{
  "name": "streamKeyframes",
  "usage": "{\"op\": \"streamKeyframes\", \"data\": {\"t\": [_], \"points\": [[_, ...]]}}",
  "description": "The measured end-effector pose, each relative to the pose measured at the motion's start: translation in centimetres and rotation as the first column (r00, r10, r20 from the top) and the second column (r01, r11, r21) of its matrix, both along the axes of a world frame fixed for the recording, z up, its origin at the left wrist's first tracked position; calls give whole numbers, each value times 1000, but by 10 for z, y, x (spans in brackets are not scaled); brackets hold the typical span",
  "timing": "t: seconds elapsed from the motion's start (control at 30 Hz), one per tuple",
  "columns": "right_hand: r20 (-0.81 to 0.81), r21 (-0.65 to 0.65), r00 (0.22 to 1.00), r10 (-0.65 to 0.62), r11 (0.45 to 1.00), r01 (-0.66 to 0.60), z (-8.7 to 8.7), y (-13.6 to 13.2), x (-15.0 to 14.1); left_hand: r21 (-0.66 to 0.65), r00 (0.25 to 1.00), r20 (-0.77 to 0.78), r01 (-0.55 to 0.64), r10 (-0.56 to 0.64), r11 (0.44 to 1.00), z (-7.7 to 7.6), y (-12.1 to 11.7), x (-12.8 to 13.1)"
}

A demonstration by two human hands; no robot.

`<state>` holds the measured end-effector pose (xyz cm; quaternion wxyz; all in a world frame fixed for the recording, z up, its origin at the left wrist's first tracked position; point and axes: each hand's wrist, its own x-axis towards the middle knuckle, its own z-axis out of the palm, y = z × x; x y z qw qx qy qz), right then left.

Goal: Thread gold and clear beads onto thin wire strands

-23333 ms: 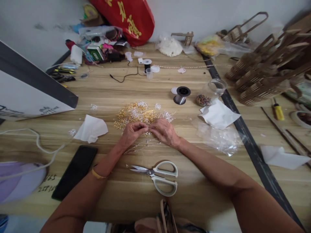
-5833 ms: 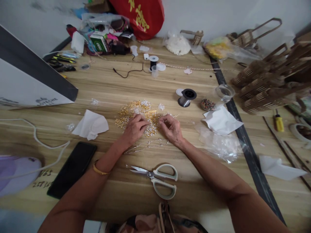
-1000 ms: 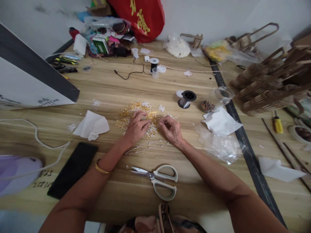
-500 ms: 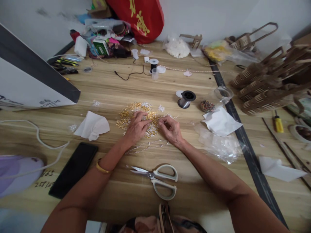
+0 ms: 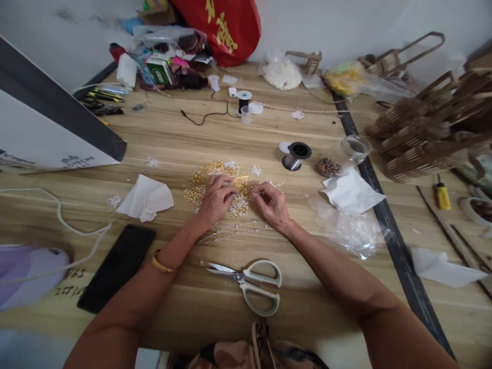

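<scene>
A heap of small gold and silver beads and jewelry findings lies on the wooden table in front of me. My left hand rests over its left part, fingers bent and apart, fingertips among the pieces. At the right edge of the heap, my right hand has thumb and forefinger pinched together; whatever is between them is too small to make out. A thin beaded chain stretches across the table just below both hands. White-handled scissors lie nearer to me, blades slightly apart and pointing left.
A spool of wire and a clear jar of dark beads stand beyond my right hand. Crumpled paper and a black phone lie left; plastic bags lie right. Brown woven baskets crowd the far right.
My left thumb has drawn back slightly from its stretched-out position over the heap. My right hand stays almost where it was, and the view has shifted a little.
</scene>
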<state>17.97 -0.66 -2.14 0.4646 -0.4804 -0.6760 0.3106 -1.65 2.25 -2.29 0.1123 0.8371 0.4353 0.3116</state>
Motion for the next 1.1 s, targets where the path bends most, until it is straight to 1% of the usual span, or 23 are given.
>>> {"op": "streamKeyframes", "data": {"t": [0.2,0.53,1.1], "points": [[7,2,1000,-2,1000,2,0,0,0,16,1000,-18,9,-9,1000,2,-2,2],[-16,-25,1000,-5,1000,4,4,-1,-2,28,1000,-14,13,-12,1000,-2,-2,2],[-9,-15,1000,4,1000,-4,3,-1,-1,-14,1000,-16,9,-9,1000,0,-1,2]]}}
